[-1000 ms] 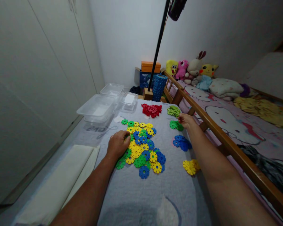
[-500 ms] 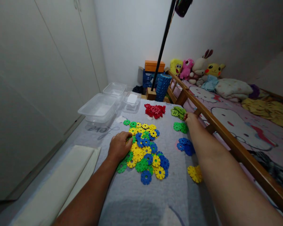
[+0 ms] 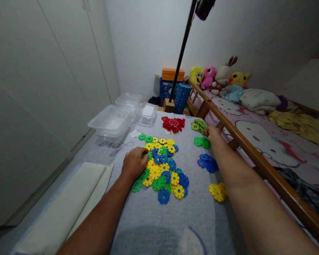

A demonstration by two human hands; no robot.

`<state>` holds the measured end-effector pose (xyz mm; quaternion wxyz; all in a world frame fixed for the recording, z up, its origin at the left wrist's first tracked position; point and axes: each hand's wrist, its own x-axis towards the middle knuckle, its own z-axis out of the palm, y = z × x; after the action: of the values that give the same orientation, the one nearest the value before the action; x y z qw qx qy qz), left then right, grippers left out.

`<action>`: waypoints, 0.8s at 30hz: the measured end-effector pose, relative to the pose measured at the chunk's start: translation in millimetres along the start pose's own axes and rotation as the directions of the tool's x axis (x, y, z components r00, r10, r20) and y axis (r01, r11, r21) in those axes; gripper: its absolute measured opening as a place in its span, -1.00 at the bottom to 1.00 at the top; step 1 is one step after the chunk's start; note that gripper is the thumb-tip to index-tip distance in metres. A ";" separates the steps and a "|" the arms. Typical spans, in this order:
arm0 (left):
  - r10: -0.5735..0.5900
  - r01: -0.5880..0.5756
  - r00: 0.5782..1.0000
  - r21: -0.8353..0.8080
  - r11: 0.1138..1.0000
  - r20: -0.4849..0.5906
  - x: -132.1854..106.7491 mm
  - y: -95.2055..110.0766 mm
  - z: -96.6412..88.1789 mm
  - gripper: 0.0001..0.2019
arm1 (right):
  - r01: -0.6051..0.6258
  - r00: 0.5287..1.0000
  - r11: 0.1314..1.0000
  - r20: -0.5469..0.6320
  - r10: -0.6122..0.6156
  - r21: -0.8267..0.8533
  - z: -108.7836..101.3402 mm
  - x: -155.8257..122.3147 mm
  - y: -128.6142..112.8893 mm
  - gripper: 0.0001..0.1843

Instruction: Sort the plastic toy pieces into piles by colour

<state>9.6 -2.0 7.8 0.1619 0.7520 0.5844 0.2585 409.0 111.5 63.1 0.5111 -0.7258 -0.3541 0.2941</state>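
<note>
A mixed heap of yellow, blue and green plastic flower discs (image 3: 163,166) lies on a grey blanket (image 3: 175,219). My left hand (image 3: 134,163) rests curled on the heap's left edge, fingers closed on a green disc. My right hand (image 3: 212,132) reaches far right, fingers bent at the edge of a light-green pile (image 3: 198,125), just above a dark-green pile (image 3: 201,142). What its fingers hold is hidden. Sorted piles of red discs (image 3: 172,124), blue discs (image 3: 207,162) and yellow discs (image 3: 217,191) lie around.
Clear plastic tubs (image 3: 114,120) stand at the back left by white cupboard doors. A wooden bed rail (image 3: 244,145) runs along the right, with soft toys (image 3: 218,76) on the bed. A black pole (image 3: 182,53) rises behind the blanket. A folded white cloth (image 3: 74,198) lies left.
My right hand has moved a little farther from the dark-green pile toward the light-green pile. My left hand has stayed on the mixed heap.
</note>
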 end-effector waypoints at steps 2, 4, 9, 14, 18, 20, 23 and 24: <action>0.000 0.000 1.000 0.003 1.000 0.005 -0.1 0.7 -0.9 -0.75 | -0.097 0.989 0.995 -0.107 0.099 0.030 0.5 -6.3 -3.3 -0.58; 0.002 -0.002 1.000 0.011 1.000 0.010 -0.1 0.9 -1.2 -0.75 | -0.134 0.977 0.988 -0.159 0.144 0.071 4.4 -16.6 -7.8 -0.71; -0.004 0.004 1.000 0.028 1.000 0.008 0.1 1.2 -0.5 -0.76 | -0.046 0.998 0.991 0.053 0.039 0.122 27.4 -65.2 -12.7 -0.86; -0.008 0.007 1.000 0.030 1.000 0.006 -0.1 1.5 -0.1 -0.74 | 0.313 0.820 0.929 0.550 -0.159 -0.199 54.3 -123.1 4.0 -0.83; -0.019 0.019 1.000 0.043 0.999 0.000 -0.2 1.4 0.0 -0.73 | 0.554 0.739 0.770 0.614 -0.279 -0.317 69.6 -148.5 22.5 -0.64; -0.020 0.020 1.000 0.052 0.998 0.003 0.0 1.3 0.1 -0.74 | 0.606 0.723 0.728 0.604 -0.336 -0.321 73.5 -154.0 28.7 -0.59; -0.016 0.016 1.000 0.057 0.998 0.000 0.2 1.5 0.2 -0.74 | 0.598 0.715 0.743 0.618 -0.326 -0.301 74.9 -157.0 33.0 -0.58; -0.017 0.017 1.000 0.057 0.998 -0.001 0.3 1.6 0.3 -0.73 | 0.584 0.716 0.758 0.625 -0.312 -0.291 74.6 -157.2 33.4 -0.60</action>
<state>11.1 -2.1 8.5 0.1425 0.7513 0.5979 0.2403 266.7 15.7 18.9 0.2554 -0.6010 -0.7136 0.2537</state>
